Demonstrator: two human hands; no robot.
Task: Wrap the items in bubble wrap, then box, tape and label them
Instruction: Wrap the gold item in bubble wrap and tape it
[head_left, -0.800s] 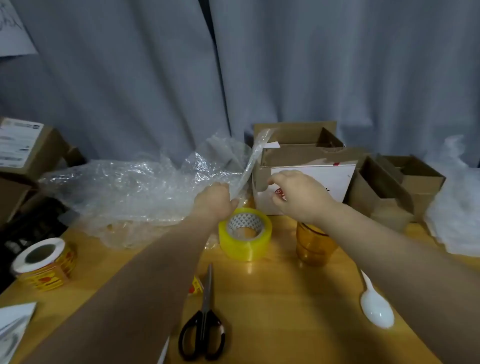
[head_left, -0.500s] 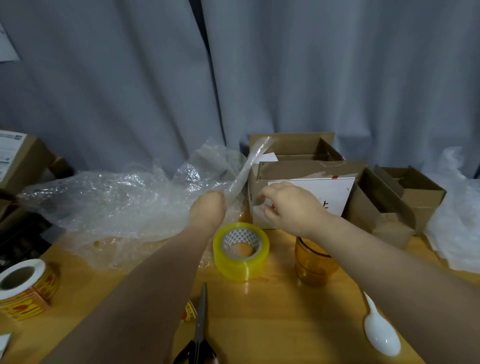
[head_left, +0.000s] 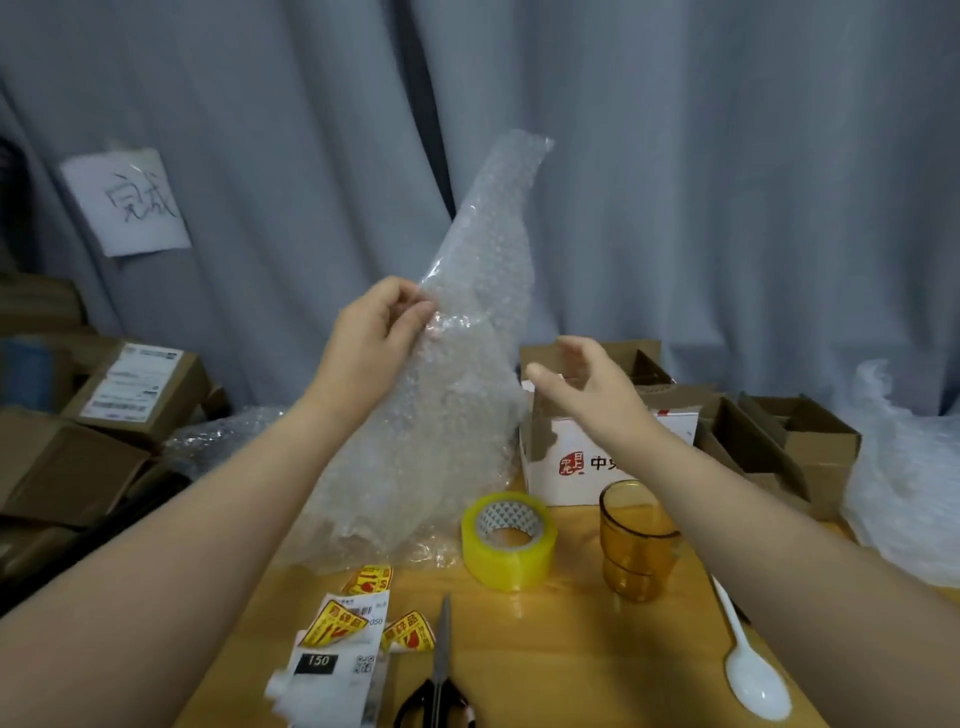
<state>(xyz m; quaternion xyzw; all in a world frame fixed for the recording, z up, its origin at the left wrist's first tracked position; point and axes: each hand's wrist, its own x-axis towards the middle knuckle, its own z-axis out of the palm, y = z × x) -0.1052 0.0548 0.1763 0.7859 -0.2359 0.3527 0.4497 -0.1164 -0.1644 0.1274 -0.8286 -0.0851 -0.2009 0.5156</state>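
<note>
The bubble wrap sheet (head_left: 467, 364) is my main worry. My left grip (head_left: 371, 338) pinches only its left edge between thumb and fingers, with a long tongue standing up above the grip and the rest hanging below it until the hem drags on the bench (head_left: 571, 649). One pinch on slick film is not much, and I judge that a quick pull could let it slide out. The tall top could also flop over and hide what lies below. My right grip (head_left: 587, 384) is spread and holds nothing, just right of the sheet's free edge and in front of the white carton (head_left: 566, 467). If it reaches too far it may knock the carton's open flaps instead of catching film. Below and right of the left grip, the yellow tape roll (head_left: 509, 540) sits at the hem, touching or nearly so; I cannot tell which, but a dragged sheet might shove it along. Right of that, under the right forearm, the amber glass (head_left: 636, 540) stands upright and unwrapped. A lowered arm or a swept hem could tip it, and it looks breakable. Nearer to me the scissors (head_left: 441, 670) lie closed with their blades pointing at the hem, which could snag there. The white plastic spoon (head_left: 753, 686) and the loose warning stickers (head_left: 345, 623) could be swept off the bench.
</note>
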